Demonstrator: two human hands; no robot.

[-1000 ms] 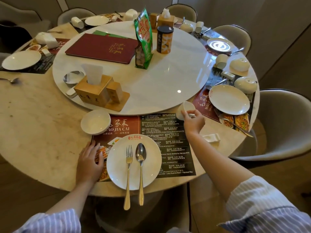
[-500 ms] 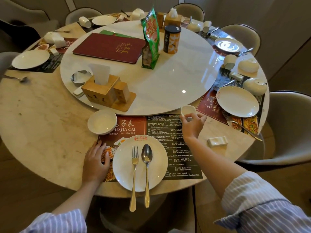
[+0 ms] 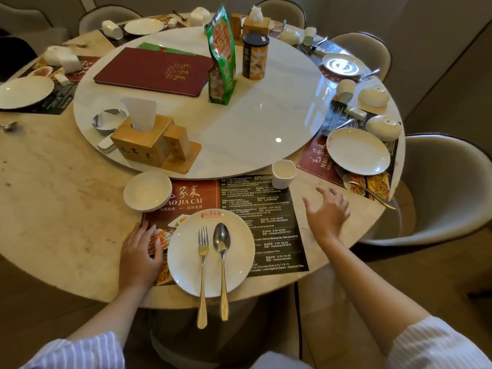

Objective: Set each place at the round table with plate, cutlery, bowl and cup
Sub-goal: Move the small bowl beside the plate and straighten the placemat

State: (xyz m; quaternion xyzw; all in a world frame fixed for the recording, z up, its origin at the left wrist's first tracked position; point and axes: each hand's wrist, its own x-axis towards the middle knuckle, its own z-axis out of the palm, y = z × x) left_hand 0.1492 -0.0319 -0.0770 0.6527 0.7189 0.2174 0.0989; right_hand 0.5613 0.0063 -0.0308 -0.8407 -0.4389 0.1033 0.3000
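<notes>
At the near place a white plate (image 3: 186,257) lies on a printed placemat (image 3: 266,217), with a fork (image 3: 203,262) and a spoon (image 3: 222,251) lying across it, handles over the table edge. A white bowl (image 3: 147,190) stands at the mat's far left corner. A white cup (image 3: 283,173) stands upright at the mat's far right corner. My right hand (image 3: 328,212) hovers open to the right of the mat, a little nearer than the cup and apart from it. My left hand (image 3: 139,255) rests flat on the mat's left edge beside the plate.
A white turntable (image 3: 266,113) carries a red menu (image 3: 154,70), a green snack bag (image 3: 221,54), a can (image 3: 255,56) and a wooden tissue box (image 3: 143,139). To the right lies another place with a plate (image 3: 358,151) and an upturned bowl (image 3: 383,127). Chairs ring the table.
My right hand has set the cup upright at the mat's far right corner, let go and drawn back toward me. My left hand stays on the mat.
</notes>
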